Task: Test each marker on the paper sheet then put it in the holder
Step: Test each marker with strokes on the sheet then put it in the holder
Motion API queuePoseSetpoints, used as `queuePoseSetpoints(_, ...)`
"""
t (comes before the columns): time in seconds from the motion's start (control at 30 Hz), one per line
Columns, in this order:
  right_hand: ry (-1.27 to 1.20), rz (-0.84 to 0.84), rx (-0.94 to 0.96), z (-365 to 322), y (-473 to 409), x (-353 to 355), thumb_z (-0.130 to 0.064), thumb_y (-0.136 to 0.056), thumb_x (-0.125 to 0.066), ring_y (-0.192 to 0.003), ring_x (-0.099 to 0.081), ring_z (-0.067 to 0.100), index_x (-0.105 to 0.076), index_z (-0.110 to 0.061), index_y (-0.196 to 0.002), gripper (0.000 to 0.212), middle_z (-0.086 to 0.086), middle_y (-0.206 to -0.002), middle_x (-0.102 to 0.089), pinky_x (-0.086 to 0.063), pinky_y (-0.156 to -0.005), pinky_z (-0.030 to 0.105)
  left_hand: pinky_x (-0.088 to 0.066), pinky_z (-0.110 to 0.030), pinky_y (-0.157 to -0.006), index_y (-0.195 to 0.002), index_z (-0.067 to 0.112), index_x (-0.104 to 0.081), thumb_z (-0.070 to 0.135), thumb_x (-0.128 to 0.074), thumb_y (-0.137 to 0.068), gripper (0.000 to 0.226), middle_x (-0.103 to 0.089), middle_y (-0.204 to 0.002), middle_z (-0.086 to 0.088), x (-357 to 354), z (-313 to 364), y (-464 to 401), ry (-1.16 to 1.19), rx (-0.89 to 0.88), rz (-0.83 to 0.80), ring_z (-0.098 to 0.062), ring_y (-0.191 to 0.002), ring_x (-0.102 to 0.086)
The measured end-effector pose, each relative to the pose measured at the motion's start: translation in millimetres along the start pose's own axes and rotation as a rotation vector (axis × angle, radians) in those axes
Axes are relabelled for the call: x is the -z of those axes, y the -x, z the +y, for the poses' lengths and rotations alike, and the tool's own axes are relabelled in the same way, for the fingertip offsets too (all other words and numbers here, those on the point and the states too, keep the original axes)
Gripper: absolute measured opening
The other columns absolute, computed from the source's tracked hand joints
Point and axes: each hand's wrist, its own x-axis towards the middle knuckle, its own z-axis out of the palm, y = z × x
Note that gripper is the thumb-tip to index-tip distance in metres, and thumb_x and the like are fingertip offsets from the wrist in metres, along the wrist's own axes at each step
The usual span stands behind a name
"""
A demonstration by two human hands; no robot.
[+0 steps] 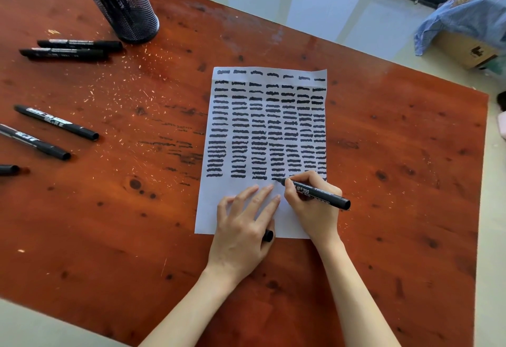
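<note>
A white paper sheet (216, 209) lies on the table, covered in columns of black test strokes. My right hand (315, 204) grips an uncapped black marker (320, 194), whose tip touches the paper at the bottom of a middle column. My left hand (243, 226) presses the lower part of the sheet with straight fingers, while its little finger curls round the black marker cap (268, 235). The black mesh holder (123, 4) stands at the far left with several markers in it. Several capped black markers (71, 48) (57, 122) lie loose on the left.
The red-brown wooden table (397, 155) has light scratches and ink stains left of the sheet. Its far edge runs diagonally behind the paper. A cardboard box under blue cloth (465, 23) sits on the floor at the upper right.
</note>
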Motion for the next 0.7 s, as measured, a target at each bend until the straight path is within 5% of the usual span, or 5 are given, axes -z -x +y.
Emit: queuePoseSetpoints(0.7,-0.021,0.017,-0.014,3.0,1.8,-0.9,-0.02,-0.08,-0.057,-0.051,-0.046,0.008,-0.054,-0.002,-0.062,0.026,0.006,-0.05,-0.055,-0.033,-0.05,0.007,-0.029,-0.038,-0.093,-0.123,0.02,-0.058,0.027,-0.044,-0.085,0.041,-0.055,-0.132,0.0,-0.6,0.5,-0.3,-0.003,0.005,0.011,-0.019,-0.123,-0.04)
